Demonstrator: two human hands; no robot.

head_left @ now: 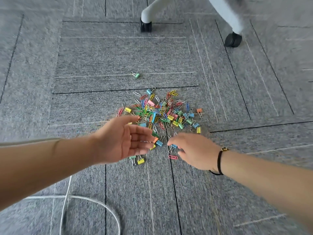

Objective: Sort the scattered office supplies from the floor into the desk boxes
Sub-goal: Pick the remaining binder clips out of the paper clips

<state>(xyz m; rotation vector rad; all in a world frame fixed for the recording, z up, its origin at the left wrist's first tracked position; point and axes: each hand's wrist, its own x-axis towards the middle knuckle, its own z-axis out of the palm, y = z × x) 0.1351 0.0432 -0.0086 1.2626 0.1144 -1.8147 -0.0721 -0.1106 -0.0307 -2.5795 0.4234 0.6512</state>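
Note:
A pile of coloured paper clips and small binder clips (160, 112) lies scattered on the grey carpet. One green binder clip (136, 75) sits apart, farther away. My left hand (125, 139) hovers at the near left edge of the pile, palm turned inward, fingers straight and spread, holding nothing. My right hand (191, 150) reaches down at the near right edge. Its forefinger and thumb are on either side of a blue binder clip (173, 146), with a gap still showing. A pink paper clip (173, 157) lies just below it. No desk boxes are in view.
Two white chair legs on black castors (146, 26) (232, 39) stand beyond the pile. A white cable (94, 203) loops over the carpet at the near left. A yellow binder clip (141, 161) and a green one lie under my left hand.

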